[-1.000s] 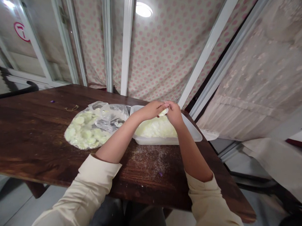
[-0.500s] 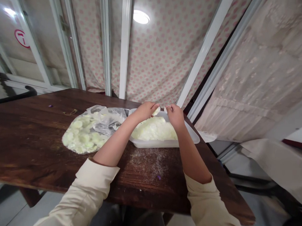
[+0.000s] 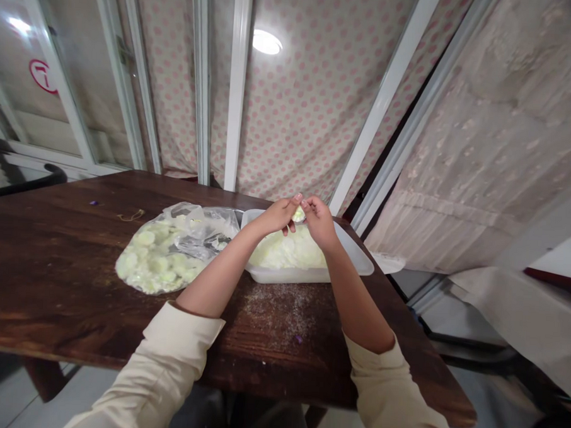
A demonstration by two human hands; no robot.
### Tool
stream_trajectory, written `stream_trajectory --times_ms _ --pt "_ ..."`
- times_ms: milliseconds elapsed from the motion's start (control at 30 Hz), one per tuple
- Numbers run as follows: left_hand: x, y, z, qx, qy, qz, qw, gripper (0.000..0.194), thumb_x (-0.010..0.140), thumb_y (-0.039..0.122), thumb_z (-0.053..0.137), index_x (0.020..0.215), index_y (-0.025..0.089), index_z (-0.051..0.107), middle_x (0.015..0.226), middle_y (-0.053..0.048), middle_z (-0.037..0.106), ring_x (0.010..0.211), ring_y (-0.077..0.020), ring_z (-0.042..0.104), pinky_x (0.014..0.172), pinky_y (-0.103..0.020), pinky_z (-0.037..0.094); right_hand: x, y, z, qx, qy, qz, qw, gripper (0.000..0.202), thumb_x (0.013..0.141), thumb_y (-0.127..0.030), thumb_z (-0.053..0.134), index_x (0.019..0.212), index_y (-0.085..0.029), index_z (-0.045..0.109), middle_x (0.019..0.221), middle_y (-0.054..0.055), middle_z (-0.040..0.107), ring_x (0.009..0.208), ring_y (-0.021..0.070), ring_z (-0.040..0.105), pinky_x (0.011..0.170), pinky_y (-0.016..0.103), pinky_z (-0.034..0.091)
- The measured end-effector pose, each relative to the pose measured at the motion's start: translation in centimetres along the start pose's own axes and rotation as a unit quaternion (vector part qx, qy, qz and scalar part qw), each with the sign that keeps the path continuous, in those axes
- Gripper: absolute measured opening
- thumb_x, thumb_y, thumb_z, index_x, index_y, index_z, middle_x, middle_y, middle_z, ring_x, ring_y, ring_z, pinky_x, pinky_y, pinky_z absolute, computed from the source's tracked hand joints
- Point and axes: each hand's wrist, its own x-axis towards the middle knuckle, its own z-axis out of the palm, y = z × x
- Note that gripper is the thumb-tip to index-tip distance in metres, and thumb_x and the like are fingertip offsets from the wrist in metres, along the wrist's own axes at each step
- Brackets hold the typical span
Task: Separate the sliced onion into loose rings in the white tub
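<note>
My left hand (image 3: 281, 215) is closed on a small pale yellow-white piece, frilled like a flower head (image 3: 299, 213). My right hand (image 3: 317, 216) meets it there, its fingertips pinched on the same piece. Both hands are above the far part of a white plastic tub (image 3: 287, 276). A heap of pale yellow-green petal-like bits (image 3: 288, 249) fills much of the tub. Left of it lies a clear plastic bag (image 3: 202, 229) holding several round, pale green-white pieces that look like flower heads (image 3: 146, 261). My fingers partly hide the held piece.
A dark wooden table (image 3: 56, 261) carries everything. Fine white specks (image 3: 276, 308) and a purple scrap (image 3: 299, 339) lie before the tub, with a thin yellowish loop (image 3: 131, 216) at the left. Glazed partitions and a dotted curtain (image 3: 309, 114) stand behind the far edge.
My hands were apart, each with a pale frilled piece at the fingertips. They have now come together, the right hand moving left to the piece in my left hand.
</note>
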Motion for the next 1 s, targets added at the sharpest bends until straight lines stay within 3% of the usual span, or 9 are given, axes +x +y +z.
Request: stream_trajectory --times_ms 133,267,367,533,633,833,1000 --pt "-0.1 0.3 -0.3 -0.039 -0.061 0.002 0.997 0.029 0.084 0.042 0.041 0.085 0.014 0.047 0.081 -0.004 0.051 0.057 -0.0075 0.055 0.042 -0.016 0.040 -0.1 0.2 -0.4 -0.076 0.073 -0.006 0.994 0.031 0.083 -0.046 0.041 0.065 -0.021 0.041 0.056 -0.003 0.045 0.053 0.0113 0.044 0.055 0.025 0.036" --pt "-0.1 0.3 -0.4 0.006 -0.051 -0.016 0.999 0.019 0.082 0.035 0.045 0.080 0.016 0.043 0.081 -0.004 0.050 0.060 -0.0081 0.054 0.042 -0.016 0.038 0.0 1.0 -1.1 -0.151 0.123 0.006 0.981 0.028 0.083 -0.043 0.041 0.067 -0.021 0.044 0.057 -0.002 0.050 0.055 0.0131 0.047 0.059 0.026 0.037" --pt "-0.1 0.2 -0.3 0.001 -0.036 -0.027 0.999 0.018 0.083 0.036 0.041 0.079 0.018 0.041 0.079 -0.003 0.049 0.058 -0.0085 0.052 0.040 -0.017 0.037 0.2 1.5 -1.4 -0.142 0.107 0.011 0.984 0.026 0.078 -0.046 0.048 0.073 -0.020 0.049 0.063 -0.001 0.054 0.059 0.0135 0.049 0.061 0.027 0.038" --pt "-0.1 0.4 0.1 -0.004 -0.028 -0.006 1.000 0.026 0.085 0.040 0.035 0.079 0.017 0.044 0.077 -0.003 0.049 0.055 -0.0081 0.049 0.039 -0.018 0.036 0.3 1.0 -0.7 0.001 0.012 0.010 1.000 0.038 0.080 -0.056 0.038 0.079 -0.020 0.050 0.072 0.000 0.055 0.064 0.0118 0.051 0.058 0.024 0.043" --pt "-0.1 0.6 0.3 0.000 -0.024 0.009 1.000 0.032 0.086 0.043 0.032 0.076 0.016 0.046 0.072 -0.003 0.050 0.052 -0.0073 0.047 0.039 -0.017 0.035 0.2 0.5 -0.4 0.016 -0.010 0.002 1.000 0.038 0.078 -0.058 0.041 0.077 -0.020 0.048 0.071 -0.001 0.053 0.063 0.0108 0.050 0.056 0.023 0.042" --pt "0.0 0.1 0.4 -0.015 -0.015 -0.009 1.000 0.042 0.086 0.050 0.026 0.072 0.015 0.045 0.062 -0.002 0.046 0.048 -0.0079 0.046 0.039 -0.019 0.037 0.2 1.0 -1.1 -0.059 0.026 0.009 0.998 0.041 0.079 -0.057 0.040 0.063 -0.019 0.046 0.053 -0.003 0.046 0.052 0.0105 0.044 0.054 0.024 0.036" --pt "0.0 0.1 0.1 -0.012 0.004 -0.031 0.999 0.028 0.086 0.041 0.034 0.074 0.017 0.042 0.062 -0.001 0.046 0.051 -0.0090 0.048 0.041 -0.019 0.036 0.2 1.9 -1.6 -0.143 0.107 0.017 0.984 0.042 0.080 -0.056 0.039 0.061 -0.019 0.045 0.054 -0.001 0.048 0.054 0.0120 0.045 0.056 0.025 0.034"
